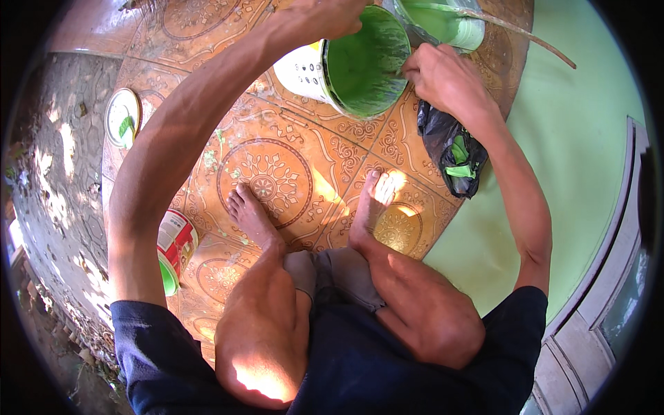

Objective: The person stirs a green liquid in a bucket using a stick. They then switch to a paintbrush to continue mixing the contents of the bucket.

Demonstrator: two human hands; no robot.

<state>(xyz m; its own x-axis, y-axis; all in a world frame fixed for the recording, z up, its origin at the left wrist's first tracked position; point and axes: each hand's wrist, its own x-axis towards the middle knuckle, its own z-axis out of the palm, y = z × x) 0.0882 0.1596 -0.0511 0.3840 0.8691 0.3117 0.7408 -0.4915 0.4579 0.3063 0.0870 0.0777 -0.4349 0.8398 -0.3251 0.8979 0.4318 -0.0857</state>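
A white paint bucket [302,72], tilted with its mouth toward me, has green paint coating its inner wall. My left hand [333,19] is closed at its upper left rim, partly cut off by the picture's edge. On the right side of the rim, my right hand [449,79] curls its fingers over the edge; their tips are partly hidden. Just beyond that hand stands a second container [472,33] with light green paint inside. A thin stick [529,36] lies across its top. Below my right wrist is a crumpled black plastic bag [443,138] with green paint on it.
A paint-smeared lid [123,111] lies at the left edge of the patterned orange tiles [263,176]. A red and white can [176,238] with green paint lies beside my left forearm. On the right rises a light green wall [581,159]. My bare feet stand on the tiles.
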